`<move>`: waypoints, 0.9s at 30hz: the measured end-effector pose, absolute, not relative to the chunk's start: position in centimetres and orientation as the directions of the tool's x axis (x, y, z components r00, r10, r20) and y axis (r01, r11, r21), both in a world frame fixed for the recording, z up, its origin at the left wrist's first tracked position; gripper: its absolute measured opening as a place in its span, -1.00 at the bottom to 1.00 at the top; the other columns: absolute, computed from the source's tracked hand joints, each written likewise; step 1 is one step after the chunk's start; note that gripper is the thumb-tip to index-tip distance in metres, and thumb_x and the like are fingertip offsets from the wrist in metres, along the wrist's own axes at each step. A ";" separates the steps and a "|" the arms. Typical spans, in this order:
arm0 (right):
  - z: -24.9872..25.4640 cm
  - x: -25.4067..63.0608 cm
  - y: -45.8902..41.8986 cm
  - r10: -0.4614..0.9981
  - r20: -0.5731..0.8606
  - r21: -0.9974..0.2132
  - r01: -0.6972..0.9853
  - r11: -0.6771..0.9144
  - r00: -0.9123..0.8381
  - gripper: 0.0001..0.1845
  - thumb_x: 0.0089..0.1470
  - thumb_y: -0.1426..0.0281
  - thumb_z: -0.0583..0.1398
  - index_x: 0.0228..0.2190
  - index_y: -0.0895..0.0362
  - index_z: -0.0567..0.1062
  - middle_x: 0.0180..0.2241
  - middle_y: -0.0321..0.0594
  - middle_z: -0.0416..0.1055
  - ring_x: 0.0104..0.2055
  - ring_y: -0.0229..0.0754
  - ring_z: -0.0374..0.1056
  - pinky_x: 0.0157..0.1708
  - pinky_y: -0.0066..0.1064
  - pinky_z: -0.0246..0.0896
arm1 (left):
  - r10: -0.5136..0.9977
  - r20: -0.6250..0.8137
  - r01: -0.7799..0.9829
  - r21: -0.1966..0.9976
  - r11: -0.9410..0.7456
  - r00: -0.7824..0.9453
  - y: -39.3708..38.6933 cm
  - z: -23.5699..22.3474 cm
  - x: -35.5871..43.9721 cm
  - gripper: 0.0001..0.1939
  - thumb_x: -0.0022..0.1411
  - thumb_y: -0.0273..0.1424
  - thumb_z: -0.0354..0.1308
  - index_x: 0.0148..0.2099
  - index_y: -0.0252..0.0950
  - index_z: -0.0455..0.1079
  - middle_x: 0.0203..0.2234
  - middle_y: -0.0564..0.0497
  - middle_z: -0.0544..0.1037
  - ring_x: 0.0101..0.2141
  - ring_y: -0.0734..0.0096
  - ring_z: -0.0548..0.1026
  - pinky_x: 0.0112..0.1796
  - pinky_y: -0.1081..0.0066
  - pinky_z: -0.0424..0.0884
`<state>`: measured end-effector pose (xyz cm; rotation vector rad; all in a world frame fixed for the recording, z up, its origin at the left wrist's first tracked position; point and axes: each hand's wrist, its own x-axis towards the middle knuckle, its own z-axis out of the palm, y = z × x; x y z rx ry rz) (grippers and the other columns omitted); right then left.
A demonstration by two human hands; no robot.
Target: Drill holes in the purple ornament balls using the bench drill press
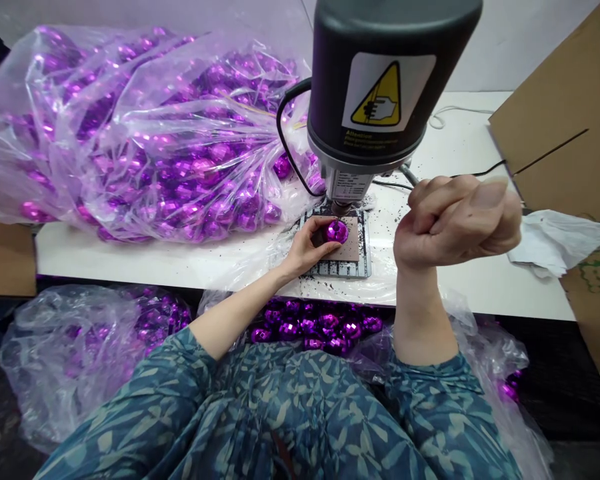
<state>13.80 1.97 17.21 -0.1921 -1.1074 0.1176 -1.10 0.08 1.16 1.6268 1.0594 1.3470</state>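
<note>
My left hand (314,245) pinches a shiny purple faceted ball ornament (338,232) between thumb and fingers. The ball rests on a brown square board (350,250) atop the slotted metal base (333,269), right under the spindle (341,207) of a black bench drill press (375,80). To the right, my right hand (457,223) is closed in a fist at the end of the machine's metal feed lever (409,175). The fingers hide the lever's handle. The spindle's lower end meets or nearly meets the ball's top; I cannot tell which.
A big clear plastic bag (145,140) full of purple balls covers the table's left side. More balls (325,327) lie in plastic below the table edge. Dark shavings surround the base. A cardboard box (555,113) and white crumpled cloth or paper (555,240) stand right.
</note>
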 end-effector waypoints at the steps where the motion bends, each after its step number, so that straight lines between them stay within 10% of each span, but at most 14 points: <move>1: 17.0 13.9 2.0 0.194 0.877 -0.213 -0.006 0.977 0.438 -0.44 0.23 0.30 0.15 -0.62 0.17 -0.06 -0.71 -0.41 -0.37 -0.74 -0.56 -0.24 -0.70 -0.62 -0.23 | 0.928 0.359 0.124 0.921 -0.370 0.098 0.1 1.2 -1.1 -0.41 0.18 -0.04 0.41 0.12 -0.23 0.38 0.04 -0.17 0.57 0.07 0.13 0.56 0.14 0.10 0.47; 15: 15.5 14.2 2.8 0.001 0.931 0.003 -0.010 1.000 0.366 -0.48 0.21 0.42 0.11 -0.60 0.16 -0.12 -0.81 -0.50 -0.26 -0.81 -0.51 -0.34 -0.80 -0.56 -0.33 | 0.929 0.361 0.108 0.924 -0.368 0.075 0.0 1.5 -1.0 -0.41 0.15 -0.07 0.44 0.10 -0.27 0.40 0.02 -0.19 0.58 0.03 0.14 0.58 0.10 0.09 0.51; 24: 23.1 13.6 3.8 0.437 0.795 -0.421 -0.136 0.897 0.421 -0.48 -0.06 0.08 0.30 -0.67 0.09 0.16 -0.77 -0.52 -0.14 -0.79 -0.47 -0.10 -0.78 -0.46 -0.32 | 0.916 0.400 0.291 0.881 -0.373 -0.035 -2.3 3.9 -1.6 -0.57 0.18 -0.26 0.43 0.00 -0.27 0.39 -0.10 -0.10 0.59 -0.10 0.27 0.58 -0.07 0.22 0.55; 27: 24.0 13.5 4.3 0.508 0.756 -0.488 -0.160 0.858 0.413 -0.48 -0.24 -0.02 0.28 -0.66 0.05 0.14 -0.76 -0.53 -0.16 -0.78 -0.46 -0.07 -0.75 -0.45 -0.34 | 0.892 0.408 0.364 0.815 -0.451 0.192 -5.7 5.3 -3.8 -0.61 0.17 -0.24 0.42 -0.06 -0.27 0.40 -0.19 -0.05 0.57 -0.20 0.33 0.56 -0.18 0.30 0.54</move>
